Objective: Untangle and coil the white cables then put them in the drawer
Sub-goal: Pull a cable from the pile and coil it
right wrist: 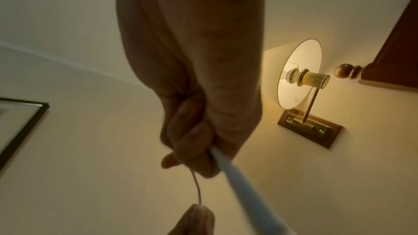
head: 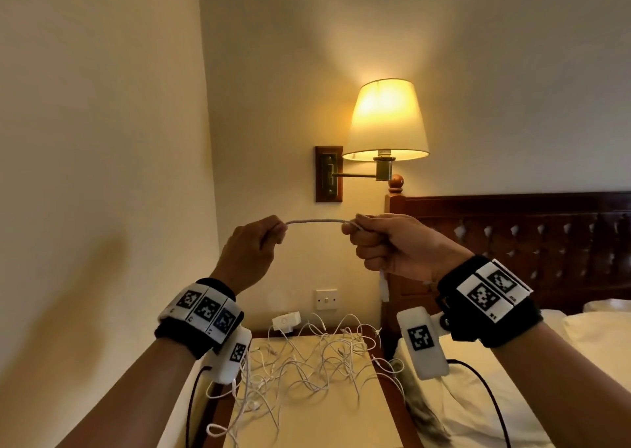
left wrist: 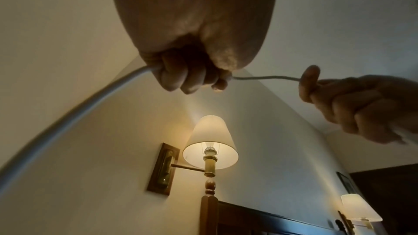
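At frame centre the left hand (head: 254, 248) and right hand (head: 386, 246) each grip 1 white cable (head: 316, 221) stretched between them above the tangle (head: 307, 362) on the nightstand (head: 307, 423), its plug apparently dangling; feed even loops into 1 fist.

The head camera looks forward and slightly down from behind both raised hands, toward the room corner and the lamp (head: 386, 120). Each wrist camera sits close beneath its own fist, facing upward at wall and ceiling. All three views share the lamp and the cable (head: 316, 221) between the hands.
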